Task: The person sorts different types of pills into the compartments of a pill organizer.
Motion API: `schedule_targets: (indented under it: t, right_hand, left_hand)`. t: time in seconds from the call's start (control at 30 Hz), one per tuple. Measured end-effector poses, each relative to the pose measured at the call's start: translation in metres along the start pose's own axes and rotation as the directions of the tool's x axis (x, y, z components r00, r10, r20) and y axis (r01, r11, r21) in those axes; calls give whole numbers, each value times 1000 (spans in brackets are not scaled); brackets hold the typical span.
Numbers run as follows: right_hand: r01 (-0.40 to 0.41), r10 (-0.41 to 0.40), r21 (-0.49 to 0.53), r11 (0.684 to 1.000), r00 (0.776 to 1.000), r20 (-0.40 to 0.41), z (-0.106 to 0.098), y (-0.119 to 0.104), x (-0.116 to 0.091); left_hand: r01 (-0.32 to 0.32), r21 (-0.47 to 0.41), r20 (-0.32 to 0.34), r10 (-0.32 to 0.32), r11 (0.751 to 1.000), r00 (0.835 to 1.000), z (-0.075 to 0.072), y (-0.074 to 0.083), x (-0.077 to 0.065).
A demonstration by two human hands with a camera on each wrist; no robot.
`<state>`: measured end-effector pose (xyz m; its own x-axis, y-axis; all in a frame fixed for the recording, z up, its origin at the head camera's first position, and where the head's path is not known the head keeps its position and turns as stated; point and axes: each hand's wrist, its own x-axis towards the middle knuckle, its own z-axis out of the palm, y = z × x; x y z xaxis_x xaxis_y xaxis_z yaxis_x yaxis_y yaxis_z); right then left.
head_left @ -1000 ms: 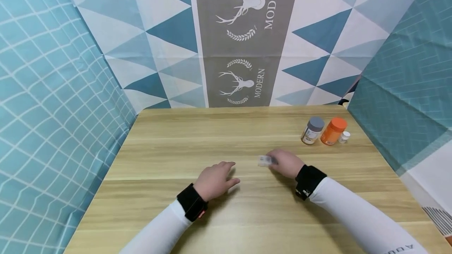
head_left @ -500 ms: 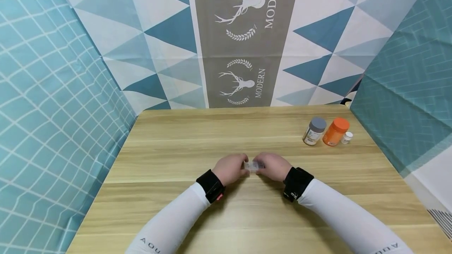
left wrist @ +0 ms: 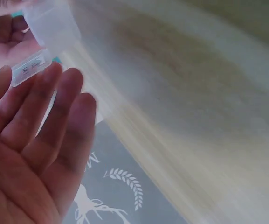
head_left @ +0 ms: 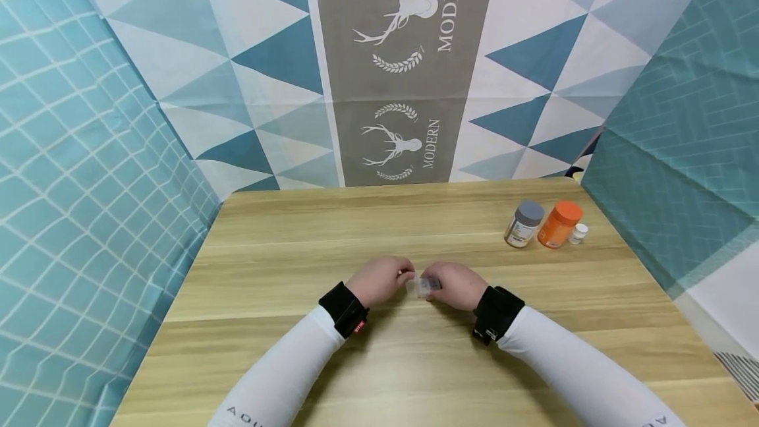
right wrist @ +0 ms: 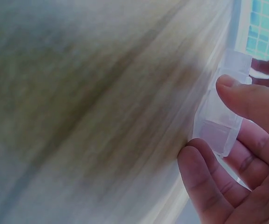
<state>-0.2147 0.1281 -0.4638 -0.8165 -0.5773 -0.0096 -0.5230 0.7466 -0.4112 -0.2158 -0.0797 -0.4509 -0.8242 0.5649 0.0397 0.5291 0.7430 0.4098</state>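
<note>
Wood-grain tabletop (head_left: 385,374) underneath, nearest. On it or just above, cannot tell which: clear plastic case (right wrist: 216,109), between both hands. Grips case with right hand (head_left: 459,284), thumb across face, fingers behind. Pinches labelled lid flap (left wrist: 31,68) narrowly with left hand (head_left: 379,282). Could slip off smooth plastic if pinch loosens; could tip case and spill any contents, too unclear to make out, if pulled hard. Farther, toward right edge: grey-lidded jar (head_left: 524,224), orange jar (head_left: 557,226), small white bottle (head_left: 578,233). Behind all, deer-printed backdrop (head_left: 403,84).
</note>
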Motion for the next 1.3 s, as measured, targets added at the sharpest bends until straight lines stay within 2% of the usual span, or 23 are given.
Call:
schedule_targets:
  t: [0.13,0.3,0.47,0.63,0.77,0.93,1.1,1.2,1.3]
  right_hand:
    - [0,0,-14,1000,1000,6,1,1,1]
    - [1,-1,-23,1000,1000,17,0,1,1]
    - [2,-1,-41,999,1000,21,2,1,1]
    - [20,-19,-64,998,1000,20,3,2,-1]
    - [26,-26,-63,998,1000,15,3,3,-1]
    - [30,-29,-77,997,999,15,4,0,-1]
    - [-6,6,-75,997,1000,1,1,-2,-7]
    - [-58,54,-54,997,997,-60,-10,1,-14]
    - [-107,99,-34,994,977,-188,-30,14,-24]
  left_hand:
    - [-21,-21,-37,20,1000,999,-5,-5,9]
    - [-19,43,-32,21,999,999,-6,-9,17]
    - [32,122,41,-38,992,998,-5,-9,14]
    - [49,165,160,-76,985,984,-1,-6,9]
    - [60,164,180,-90,985,980,3,-5,7]
    - [96,140,166,-119,985,979,1,-1,3]
    - [102,131,99,-115,986,988,-7,5,-8]
    - [106,158,37,-113,982,993,-14,9,-21]
    - [121,201,-25,-118,972,993,-19,11,-39]
